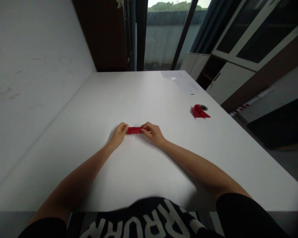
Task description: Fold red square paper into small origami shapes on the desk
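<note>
Nearest the camera I had the black shirt (149, 220) with its big pale letters, at the near edge of the white worktop (139, 175). From its sleeves (243, 215) both bare arms (196, 162) reached forward and inward over the top. The left hand (119, 134) held one end of a red strip (134, 130), pinched between thumb and fingers. The right hand (153, 133) had the other end in a like pinch, fingertips curled over it. The strip ran level between them, near the middle of the worktop; I could not tell if it touched the surface. Off to the right, well apart from the hands, lay a folded red piece (199, 111), just beside a dark round fitting (204, 107). Farther back I saw a sheet (181, 82) near the far right corner, with the window (167, 36) beyond and a cabinet (229, 81) to the right.
</note>
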`<state>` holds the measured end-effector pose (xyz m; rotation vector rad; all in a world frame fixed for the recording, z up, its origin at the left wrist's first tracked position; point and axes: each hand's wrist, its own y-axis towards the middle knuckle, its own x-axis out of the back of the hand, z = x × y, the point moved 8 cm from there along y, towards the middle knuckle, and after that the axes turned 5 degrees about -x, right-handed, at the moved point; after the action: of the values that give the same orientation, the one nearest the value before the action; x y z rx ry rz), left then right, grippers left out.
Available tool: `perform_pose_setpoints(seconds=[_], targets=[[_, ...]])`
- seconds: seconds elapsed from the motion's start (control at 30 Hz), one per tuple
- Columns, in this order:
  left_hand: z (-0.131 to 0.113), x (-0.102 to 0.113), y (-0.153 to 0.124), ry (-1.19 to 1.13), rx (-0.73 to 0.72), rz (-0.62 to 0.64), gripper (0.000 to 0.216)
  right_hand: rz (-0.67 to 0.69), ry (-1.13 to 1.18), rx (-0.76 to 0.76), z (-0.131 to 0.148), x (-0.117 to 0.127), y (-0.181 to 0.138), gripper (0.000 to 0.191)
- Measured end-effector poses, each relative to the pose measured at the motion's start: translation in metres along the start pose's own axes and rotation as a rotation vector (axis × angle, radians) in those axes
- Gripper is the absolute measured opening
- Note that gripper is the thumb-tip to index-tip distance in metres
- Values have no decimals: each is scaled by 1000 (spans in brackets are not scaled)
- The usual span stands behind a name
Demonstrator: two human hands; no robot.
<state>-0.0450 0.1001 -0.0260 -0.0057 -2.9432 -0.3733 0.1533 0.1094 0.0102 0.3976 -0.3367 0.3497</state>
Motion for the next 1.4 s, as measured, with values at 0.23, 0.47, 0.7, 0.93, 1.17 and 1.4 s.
perform_pose_setpoints(seconds=[0.23,0.47,0.7,0.93,1.17,1.4], targets=[[-10,-1,-2,61,-17,9,24,-30,-22,-74,-9,3,1,15],[-44,-13,-15,457,-106,123,27,40,-104,45,4,-4,-3,12],[-41,-15,-15,515,-68,181,24,37,-12,35,0,-5,-3,10],[-51,-19,-18,811,-235,253,30,174,-345,112,12,-15,-6,36],[-49,-34,-22,991,-352,340,33,301,-874,288,25,-37,-11,26],[-44,-36,-21,1160,-345,415,32,319,-943,340,17,-36,-10,23]])
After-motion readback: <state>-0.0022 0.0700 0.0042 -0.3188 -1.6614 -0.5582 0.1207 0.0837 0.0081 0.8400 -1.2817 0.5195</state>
